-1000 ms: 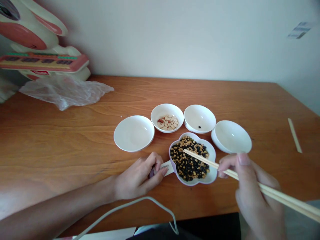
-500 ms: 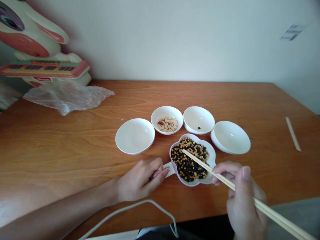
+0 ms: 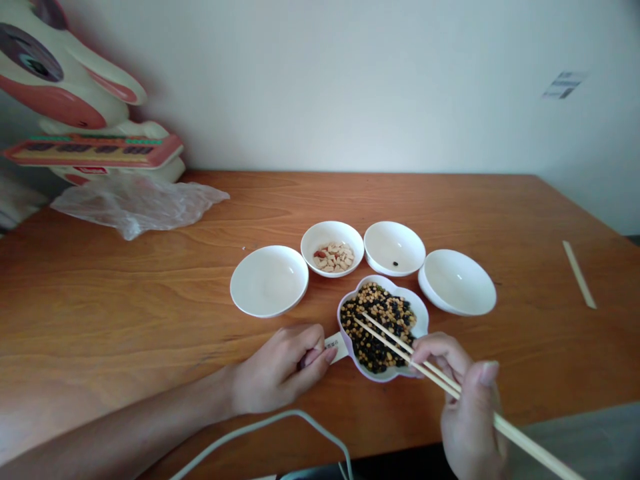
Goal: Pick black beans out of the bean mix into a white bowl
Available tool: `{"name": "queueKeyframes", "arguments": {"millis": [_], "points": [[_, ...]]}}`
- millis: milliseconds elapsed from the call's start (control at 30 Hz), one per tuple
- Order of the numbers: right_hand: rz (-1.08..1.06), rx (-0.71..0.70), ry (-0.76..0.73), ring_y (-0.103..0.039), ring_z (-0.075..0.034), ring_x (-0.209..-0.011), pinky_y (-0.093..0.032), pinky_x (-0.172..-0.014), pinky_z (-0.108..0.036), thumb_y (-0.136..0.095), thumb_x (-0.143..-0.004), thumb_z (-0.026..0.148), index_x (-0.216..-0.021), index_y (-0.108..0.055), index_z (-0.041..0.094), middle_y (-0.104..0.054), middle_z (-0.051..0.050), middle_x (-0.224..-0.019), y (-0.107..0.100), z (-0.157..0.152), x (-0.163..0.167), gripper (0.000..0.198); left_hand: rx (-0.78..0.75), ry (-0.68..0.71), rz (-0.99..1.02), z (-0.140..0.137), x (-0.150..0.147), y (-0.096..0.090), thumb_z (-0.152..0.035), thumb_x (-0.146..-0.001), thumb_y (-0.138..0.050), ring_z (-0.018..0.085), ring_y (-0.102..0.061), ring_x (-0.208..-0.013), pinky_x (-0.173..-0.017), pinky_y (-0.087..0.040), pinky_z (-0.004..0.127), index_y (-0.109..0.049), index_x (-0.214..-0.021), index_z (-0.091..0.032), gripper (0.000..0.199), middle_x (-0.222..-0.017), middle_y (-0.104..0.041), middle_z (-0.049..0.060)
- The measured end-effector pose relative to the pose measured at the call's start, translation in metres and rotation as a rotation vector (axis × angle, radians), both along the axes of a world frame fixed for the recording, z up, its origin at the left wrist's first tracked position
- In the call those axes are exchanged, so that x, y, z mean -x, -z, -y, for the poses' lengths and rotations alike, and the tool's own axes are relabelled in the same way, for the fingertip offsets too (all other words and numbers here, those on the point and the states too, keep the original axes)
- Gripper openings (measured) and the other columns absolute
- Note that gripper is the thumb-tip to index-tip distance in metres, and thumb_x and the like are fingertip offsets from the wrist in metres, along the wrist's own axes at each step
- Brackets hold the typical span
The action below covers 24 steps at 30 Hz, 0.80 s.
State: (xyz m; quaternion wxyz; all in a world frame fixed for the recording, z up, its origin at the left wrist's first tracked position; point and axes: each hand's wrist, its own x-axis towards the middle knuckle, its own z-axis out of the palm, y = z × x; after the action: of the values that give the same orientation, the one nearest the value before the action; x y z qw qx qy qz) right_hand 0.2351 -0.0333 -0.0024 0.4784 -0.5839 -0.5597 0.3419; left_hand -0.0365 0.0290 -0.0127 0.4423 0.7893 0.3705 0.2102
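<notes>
My left hand (image 3: 287, 367) is closed around the handle of a flower-shaped dish (image 3: 423, 320), white inside with a pale purple rim. Mixed black and yellow beans (image 3: 380, 327) lie in it. My right hand (image 3: 465, 393) holds a pair of wooden chopsticks (image 3: 430, 373), their tips slightly apart over the beans; whether they touch any cannot be made out. Behind the dish stand a white bowl (image 3: 333, 230) with pale peanut-like pieces (image 3: 334, 257) and a white bowl (image 3: 395, 240) with one black bean (image 3: 395, 264). Bare white bowls stand at the left (image 3: 270, 280) and right (image 3: 457, 283).
A crumpled clear plastic bag (image 3: 145, 203) lies back left before an animal-shaped toy keyboard (image 3: 95, 150). Far right on the wooden table (image 3: 525, 220) rests a thin pale strip (image 3: 579, 275). A light cable (image 3: 270, 420) loops in front of my left forearm.
The chopstick tips have parted and shifted slightly left over the beans. My right hand has moved a little left. The left hand keeps its hold on the handle, and the whole view has shifted slightly.
</notes>
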Motion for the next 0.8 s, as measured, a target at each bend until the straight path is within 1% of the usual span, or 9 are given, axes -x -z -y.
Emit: {"name": "queueKeyframes", "arguments": {"millis": [100,200,400,533,667,800], "points": [[-0.051,0.051,0.031,-0.064,-0.017,-0.08,-0.048,-0.076,-0.029,-0.014,-0.105,0.056,-0.094,-0.066,0.026,-0.066,-0.002,-0.087,0.0002,0.0015,0.0038,0.061,0.002,-0.002,0.0,0.0002,0.0001,-0.0005,-0.027,-0.103,-0.047,0.007,-0.035,-0.057,-0.056,-0.028,0.023,-0.036,-0.077,-0.021,0.029,-0.068,-0.042,-0.007],[-0.074,0.059,0.064,-0.065,-0.016,-0.08,-0.048,-0.075,-0.027,-0.021,-0.107,0.052,-0.095,-0.068,0.026,-0.068,-0.001,-0.085,-0.0007,0.0005,0.0081,0.055,-0.002,-0.005,0.001,0.0001,-0.0002,-0.0013,-0.027,-0.103,-0.047,0.007,-0.035,-0.057,-0.056,-0.029,0.023,-0.036,-0.077,-0.021,0.029,-0.068,-0.041,-0.007],[-0.078,0.061,0.091,-0.064,-0.015,-0.072,-0.048,-0.069,-0.027,-0.018,-0.106,0.053,-0.087,-0.07,0.024,-0.067,-0.002,-0.078,-0.0005,-0.0048,0.0096,0.063,0.014,0.006,-0.029,0.0003,0.0006,-0.0029,-0.028,-0.104,-0.046,0.007,-0.036,-0.058,-0.057,-0.03,0.024,-0.035,-0.077,-0.021,0.03,-0.069,-0.042,-0.007],[-0.077,0.036,0.084,-0.063,-0.016,-0.069,-0.047,-0.066,-0.028,-0.014,-0.105,0.056,-0.084,-0.07,0.023,-0.066,-0.002,-0.072,-0.0003,-0.0064,0.0073,0.068,0.026,0.006,-0.031,0.0004,0.0014,-0.0024,-0.029,-0.104,-0.046,0.008,-0.036,-0.058,-0.057,-0.029,0.024,-0.036,-0.078,-0.022,0.029,-0.069,-0.043,-0.006],[-0.07,0.051,0.049,-0.062,-0.017,-0.071,-0.047,-0.066,-0.029,-0.008,-0.103,0.061,-0.085,-0.068,0.024,-0.065,-0.003,-0.073,-0.0012,-0.0066,0.0062,0.073,0.026,0.005,-0.03,0.0006,0.0012,-0.0017,-0.029,-0.104,-0.046,0.008,-0.036,-0.059,-0.057,-0.029,0.024,-0.036,-0.078,-0.022,0.028,-0.069,-0.043,-0.006],[-0.088,0.04,0.024,-0.061,-0.017,-0.07,-0.047,-0.064,-0.028,-0.006,-0.101,0.066,-0.086,-0.067,0.025,-0.064,-0.002,-0.076,-0.0023,-0.0072,0.0059,0.075,0.022,0.009,-0.032,0.0007,0.0008,-0.0019,-0.029,-0.104,-0.047,0.008,-0.036,-0.06,-0.058,-0.029,0.024,-0.036,-0.078,-0.022,0.028,-0.07,-0.043,-0.006]]}}
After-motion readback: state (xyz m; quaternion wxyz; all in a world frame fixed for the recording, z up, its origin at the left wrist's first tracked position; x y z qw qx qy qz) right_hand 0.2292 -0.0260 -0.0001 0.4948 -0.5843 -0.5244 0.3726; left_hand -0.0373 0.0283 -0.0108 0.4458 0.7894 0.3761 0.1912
